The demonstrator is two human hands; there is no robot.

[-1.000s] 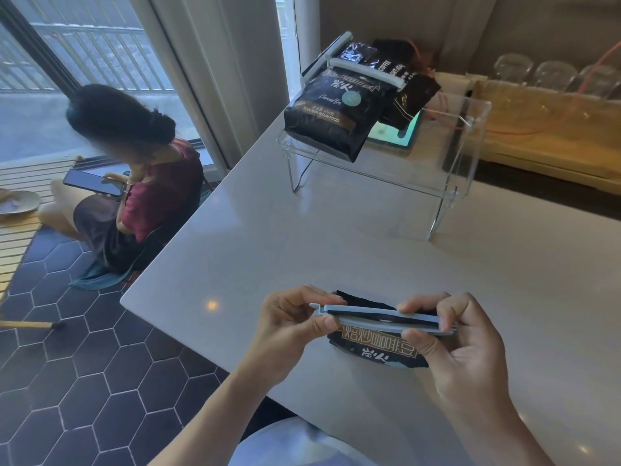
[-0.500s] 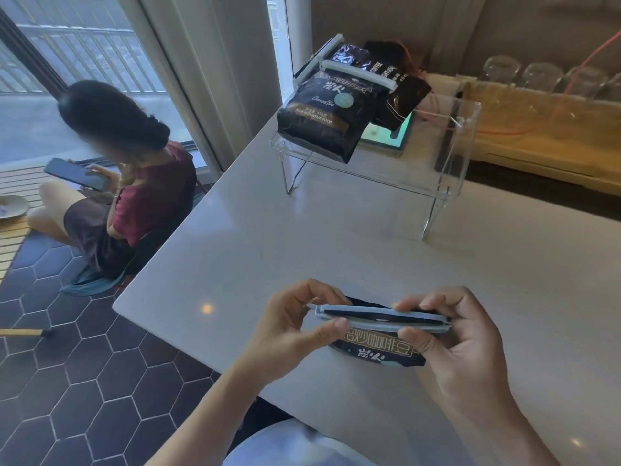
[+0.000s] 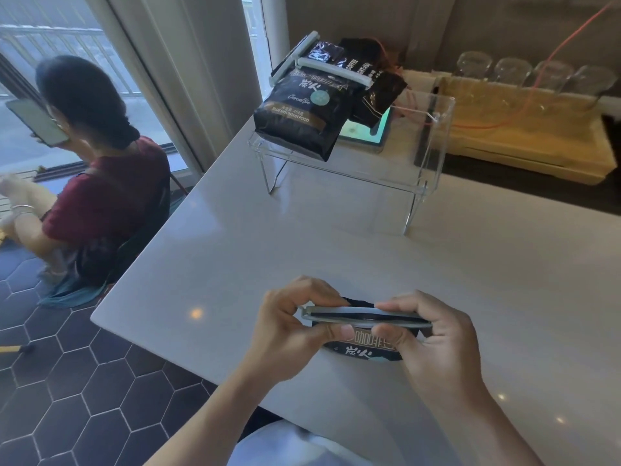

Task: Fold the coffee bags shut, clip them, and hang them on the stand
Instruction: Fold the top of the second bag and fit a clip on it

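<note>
A black coffee bag (image 3: 364, 350) lies on the white table (image 3: 336, 257) near its front edge. A long grey clip (image 3: 363, 318) runs across the bag's folded top. My left hand (image 3: 292, 327) pinches the clip's left end. My right hand (image 3: 433, 344) grips its right end, thumb under and fingers over. Both hands cover much of the bag. At the back stands a clear acrylic stand (image 3: 426, 142), and on its left side hang two clipped black coffee bags (image 3: 299, 112), each with a pale clip (image 3: 332, 70).
A person (image 3: 97, 196) sits on the floor at the left, holding a phone to the ear. A tablet (image 3: 366, 131) lies under the stand. A wooden tray (image 3: 531, 142) with upturned glasses and an orange cable is at the back right.
The clip's two arms have come closer together over the bag top, and my right fingers have slid further left along it. The seated person raised the phone to the ear.
</note>
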